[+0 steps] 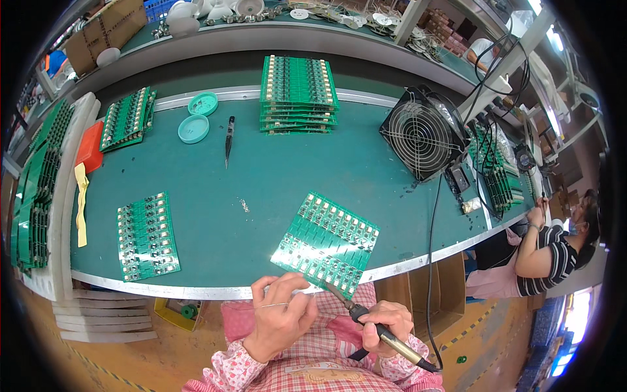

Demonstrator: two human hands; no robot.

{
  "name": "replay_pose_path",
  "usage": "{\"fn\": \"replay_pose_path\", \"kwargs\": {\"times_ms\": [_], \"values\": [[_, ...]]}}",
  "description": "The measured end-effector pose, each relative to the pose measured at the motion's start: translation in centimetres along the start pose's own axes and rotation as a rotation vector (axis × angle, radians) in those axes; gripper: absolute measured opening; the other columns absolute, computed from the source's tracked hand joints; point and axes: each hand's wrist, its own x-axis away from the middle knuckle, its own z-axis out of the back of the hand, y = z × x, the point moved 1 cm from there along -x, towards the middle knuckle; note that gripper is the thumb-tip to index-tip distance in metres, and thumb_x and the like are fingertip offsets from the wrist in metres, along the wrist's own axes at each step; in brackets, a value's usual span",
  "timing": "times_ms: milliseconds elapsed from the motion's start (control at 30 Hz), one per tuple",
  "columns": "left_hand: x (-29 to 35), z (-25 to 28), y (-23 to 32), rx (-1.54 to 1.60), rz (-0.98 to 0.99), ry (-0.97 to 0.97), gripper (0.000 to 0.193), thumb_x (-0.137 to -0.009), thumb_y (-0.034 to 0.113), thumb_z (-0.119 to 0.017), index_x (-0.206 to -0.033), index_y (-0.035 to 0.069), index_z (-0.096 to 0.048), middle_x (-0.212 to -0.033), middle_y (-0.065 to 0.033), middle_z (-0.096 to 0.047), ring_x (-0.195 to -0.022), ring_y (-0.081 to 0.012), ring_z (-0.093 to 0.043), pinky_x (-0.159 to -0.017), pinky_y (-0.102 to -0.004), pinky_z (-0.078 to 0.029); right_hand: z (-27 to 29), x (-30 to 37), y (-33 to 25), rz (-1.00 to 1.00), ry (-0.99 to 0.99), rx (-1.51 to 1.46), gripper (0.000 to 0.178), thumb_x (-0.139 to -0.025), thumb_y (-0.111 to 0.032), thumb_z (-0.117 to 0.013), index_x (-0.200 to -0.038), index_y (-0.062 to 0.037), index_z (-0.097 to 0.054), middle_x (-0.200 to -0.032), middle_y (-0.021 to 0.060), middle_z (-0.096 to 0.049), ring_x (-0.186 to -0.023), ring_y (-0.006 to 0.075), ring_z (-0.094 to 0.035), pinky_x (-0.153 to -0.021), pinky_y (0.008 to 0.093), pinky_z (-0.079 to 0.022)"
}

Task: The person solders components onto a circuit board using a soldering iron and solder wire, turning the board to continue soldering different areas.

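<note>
Left hand (pixel 282 317): closed on thin wire (pixel 273 304)
Right hand (pixel 390 320): wrapped round soldering iron (pixel 403 351)
Six-o'clock circuit board (pixel 326 240): seemingly mid-soldering
Twelve-o'clock board stack (pixel 299 85): done or left, unclear

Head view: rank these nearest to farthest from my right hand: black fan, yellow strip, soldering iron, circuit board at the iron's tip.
1. Soldering iron: held in the right hand.
2. Circuit board: just ahead, slightly left.
3. Black fan: farther ahead, slightly right.
4. Yellow strip: far left.
</note>
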Motion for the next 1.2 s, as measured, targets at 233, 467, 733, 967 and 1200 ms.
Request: {"fn": "replay_pose_path", "kwargs": {"times_ms": [233, 467, 733, 967, 1200], "values": [[0.0, -0.2, 0.0, -0.014, -0.003, 0.004, 0.020, -0.073, 0.007, -0.072, -0.075, 0.010, -0.053, -0.100, -0.0038, -0.062, -0.096, -0.0222, -0.064, -0.085, -0.0399, -0.036, -0.4, -0.1, 0.3, 0.009, 0.007, -0.004, 0.013, -0.079, -0.005, -0.068, -0.089, 0.0017, -0.062, -0.063, 0.0078, -0.065, -0.044, 0.0172, -0.057, -0.041, 0.0287, -0.046], [-0.2, -0.1, 0.0, -0.027, 0.009, 0.001, 0.020, -0.073, 0.007, -0.073, -0.074, 0.010, -0.053, -0.099, -0.0037, -0.062, -0.095, -0.0218, -0.064, -0.084, -0.0395, -0.036, 0.6, -1.5, -0.2, 0.116, -0.227, 0.153, 0.018, -0.071, -0.007, -0.072, -0.088, -0.0077, -0.066, -0.056, -0.0012, -0.051, -0.047, 0.0135, -0.054, -0.045, 0.0246, -0.043], [-0.4, 0.1, 0.1, 0.000, 0.012, -0.027, 0.019, -0.073, 0.007, -0.072, -0.075, 0.010, -0.053, -0.098, -0.0040, -0.062, -0.095, -0.0227, -0.065, -0.082, -0.0395, -0.036, -0.6, 0.6, -0.3, 0.291, -0.236, 0.300, 0.028, -0.073, -0.011, -0.072, -0.099, -0.0092, -0.066, -0.059, -0.0037, -0.050, -0.049, 0.0118, -0.053, -0.046, 0.0231, -0.043], [-0.4, 0.4, 0.0, 0.004, 0.020, -0.051, 0.017, -0.074, 0.006, -0.071, -0.076, 0.009, -0.055, -0.097, -0.0042, -0.062, -0.098, -0.0229, -0.065, -0.082, -0.0392, -0.037, -0.4, -0.8, -0.6, 0.075, -0.154, 0.167, 0.021, -0.069, -0.005, -0.071, -0.089, -0.0059, -0.066, -0.057, 0.0000, -0.055, -0.047, 0.0137, -0.055, -0.044, 0.0251, -0.044], [-1.1, 0.8, 0.2, 0.054, 0.043, -0.051, 0.015, -0.074, 0.005, -0.070, -0.076, 0.008, -0.056, -0.096, -0.0049, -0.062, -0.097, -0.0231, -0.064, -0.081, -0.0398, -0.039, 1.9, -0.9, 0.2, -0.315, 0.091, -0.103, 0.015, -0.088, -0.012, -0.063, -0.084, 0.0015, -0.060, -0.059, 0.0064, -0.065, -0.045, 0.0151, -0.060, -0.044, 0.0270, -0.048]]}}
